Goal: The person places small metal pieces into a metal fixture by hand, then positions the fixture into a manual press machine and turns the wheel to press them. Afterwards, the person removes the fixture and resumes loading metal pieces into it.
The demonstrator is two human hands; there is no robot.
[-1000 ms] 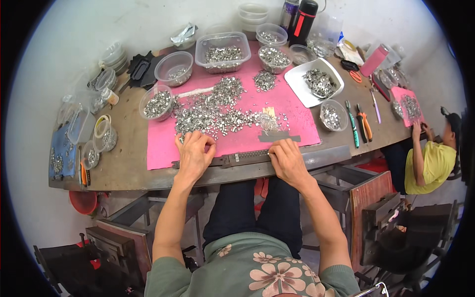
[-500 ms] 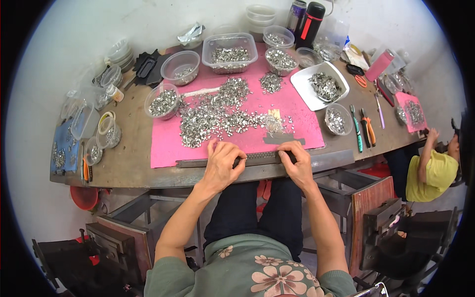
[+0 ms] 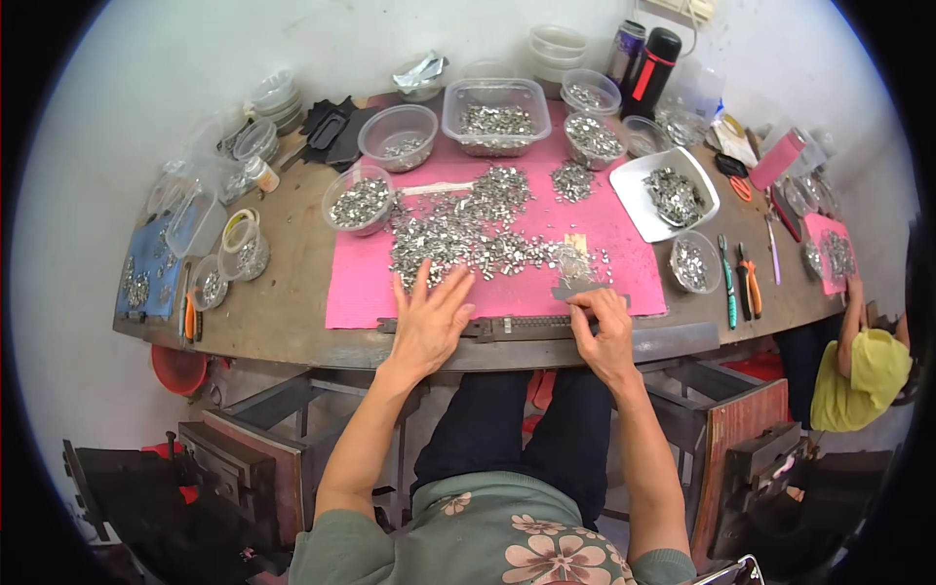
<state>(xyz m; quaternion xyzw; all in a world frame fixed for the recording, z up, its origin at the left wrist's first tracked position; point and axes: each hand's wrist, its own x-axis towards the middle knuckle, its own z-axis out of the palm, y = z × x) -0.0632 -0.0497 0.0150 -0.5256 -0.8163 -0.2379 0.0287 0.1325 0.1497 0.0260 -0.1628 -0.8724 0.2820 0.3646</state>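
A long dark metal strip [image 3: 531, 328] with a row of small holes or teeth lies along the table's front edge. My left hand [image 3: 429, 322] is open over its left part, fingers spread toward the near edge of a pile of small silvery metal pieces [image 3: 439, 234]. At the strip's right part, my right hand [image 3: 608, 336] is closed, thumb and fingers pressed together; what they pinch is too small to make out. Just beyond it, thin wire-like pins [image 3: 577, 265] lie by a grey flat piece [image 3: 591, 292] on the pink mat [image 3: 356, 288].
Clear tubs of metal pieces [image 3: 359, 200] and a white tray [image 3: 627, 180] ring the mat. Orange-handled pliers [image 3: 749, 288] and a green-handled tool [image 3: 727, 283] lie to the right. Flasks [image 3: 651, 76] stand at the back. Another person [image 3: 863, 375] sits at far right.
My left hand has let go of the strip, opened and reached toward the pile. My right hand stays by the strip, fingers drawn together. The whole view has shifted slightly.
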